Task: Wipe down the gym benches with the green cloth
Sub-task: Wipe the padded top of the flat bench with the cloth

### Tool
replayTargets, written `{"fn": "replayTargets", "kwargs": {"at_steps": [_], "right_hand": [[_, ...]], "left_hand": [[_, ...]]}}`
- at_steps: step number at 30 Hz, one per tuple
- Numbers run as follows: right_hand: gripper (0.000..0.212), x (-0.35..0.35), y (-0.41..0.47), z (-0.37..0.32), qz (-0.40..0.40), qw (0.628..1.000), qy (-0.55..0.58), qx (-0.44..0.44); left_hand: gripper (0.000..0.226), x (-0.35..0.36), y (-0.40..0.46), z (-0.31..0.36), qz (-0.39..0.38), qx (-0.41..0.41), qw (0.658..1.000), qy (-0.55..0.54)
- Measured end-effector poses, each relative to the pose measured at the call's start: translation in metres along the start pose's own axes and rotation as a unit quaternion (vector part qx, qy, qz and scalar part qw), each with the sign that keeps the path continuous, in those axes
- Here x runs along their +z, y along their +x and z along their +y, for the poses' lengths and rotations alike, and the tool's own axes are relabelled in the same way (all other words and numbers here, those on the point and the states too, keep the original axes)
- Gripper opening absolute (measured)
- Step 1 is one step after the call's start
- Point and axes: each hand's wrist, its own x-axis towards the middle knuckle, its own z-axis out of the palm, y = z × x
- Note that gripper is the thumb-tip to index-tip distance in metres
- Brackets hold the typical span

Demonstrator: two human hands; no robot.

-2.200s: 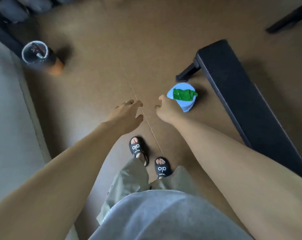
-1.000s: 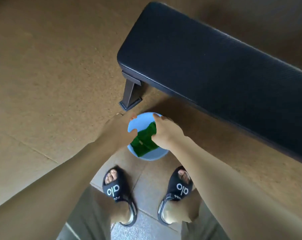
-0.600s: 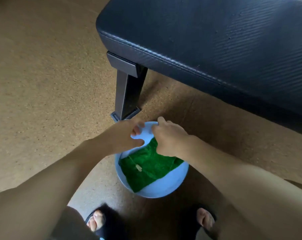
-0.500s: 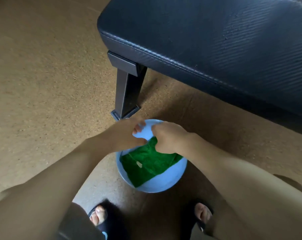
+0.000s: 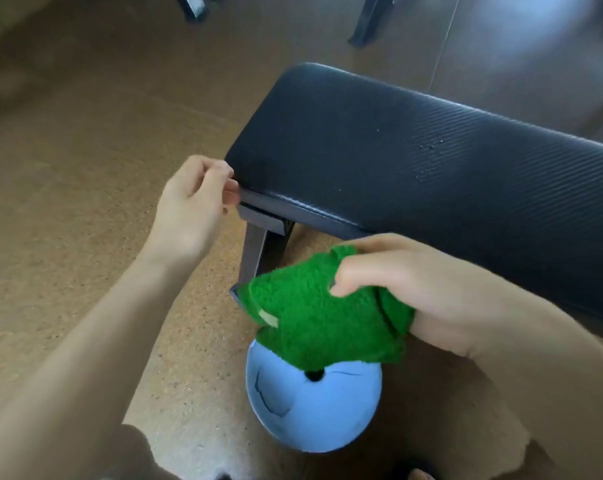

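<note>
At the left, the left hand [image 5: 192,206] hangs just beside the near corner of the bench [image 5: 414,161], its fingers loosely curled and holding nothing — the fingertips look to be at or almost at the edge of the pad, though contact cannot be told for sure. Below that corner stands the bench leg [image 5: 258,258], and on the cork-coloured floor [image 5: 68,202] in front of it sits a pale blue bowl [image 5: 310,410]. Over the bowl, clear of its rim, is the green cloth [image 5: 313,317], folded and bunched, with a small pale tag showing on its left edge. The right hand [image 5: 414,289] grips it, thumb across the top and fingers wrapped round the far fold, beside and below the bench's front edge. The step in hand appears to be the fetching of the cloth; no wiping of the dark, ribbed pad is visible. The next move likely calls for raising the cloth over the front edge and laying it flat on the pad — probably at this near corner, with the left hand free to steady the bench.
</note>
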Motion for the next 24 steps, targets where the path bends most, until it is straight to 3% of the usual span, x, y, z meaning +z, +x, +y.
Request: {"fn": "replayTargets", "kwargs": {"at_steps": [3,5,6,7,9,11,12,13,14,16,18,22,24], "right_hand": [[0.052,-0.01,-0.01,-0.042,0.046,0.985,0.149,-0.07],[0.055,-0.015,-0.009,-0.063,0.059,0.945,0.297,-0.126],[0.051,-0.016,-0.007,-0.068,0.082,0.933,0.313,-0.158],[0.048,-0.017,-0.003,-0.071,0.139,0.926,0.291,-0.193],[0.042,-0.014,0.012,-0.085,0.325,0.902,0.108,-0.264],[0.043,-0.005,0.028,-0.095,0.445,0.816,-0.208,-0.303],[0.048,-0.002,0.039,-0.094,0.442,0.777,-0.343,-0.288],[0.055,0.001,0.049,-0.089,0.405,0.764,-0.435,-0.251],[0.062,0.004,0.057,-0.083,0.344,0.779,-0.484,-0.202],[0.073,0.008,0.069,-0.068,0.234,0.834,-0.483,-0.128],[0.069,0.009,0.068,-0.056,0.216,0.857,-0.453,-0.116],[0.05,-0.005,0.053,-0.039,0.393,0.82,-0.386,-0.159],[0.051,-0.018,0.05,-0.032,0.445,0.804,-0.373,-0.127]], "left_hand": [[0.018,0.007,0.018,0.034,0.007,0.057,0.998,0.036],[0.016,0.012,0.025,0.056,-0.014,0.115,0.992,0.054],[0.015,0.013,0.027,0.067,-0.018,0.136,0.989,0.057],[0.017,0.013,0.028,0.078,-0.014,0.151,0.987,0.061],[0.024,0.007,0.032,0.098,0.011,0.18,0.982,0.063],[0.03,-0.001,0.034,0.112,0.022,0.211,0.975,0.063],[0.032,-0.005,0.034,0.117,0.011,0.224,0.972,0.065],[0.033,-0.008,0.035,0.119,-0.007,0.232,0.97,0.075],[0.035,-0.009,0.036,0.12,-0.028,0.235,0.967,0.098],[0.038,-0.009,0.041,0.119,-0.073,0.221,0.958,0.169],[0.04,-0.004,0.047,0.112,-0.105,0.194,0.952,0.214],[0.04,0.018,0.046,0.088,-0.182,0.208,0.925,0.26],[0.047,0.034,0.045,0.078,-0.229,0.191,0.904,0.308]]}}
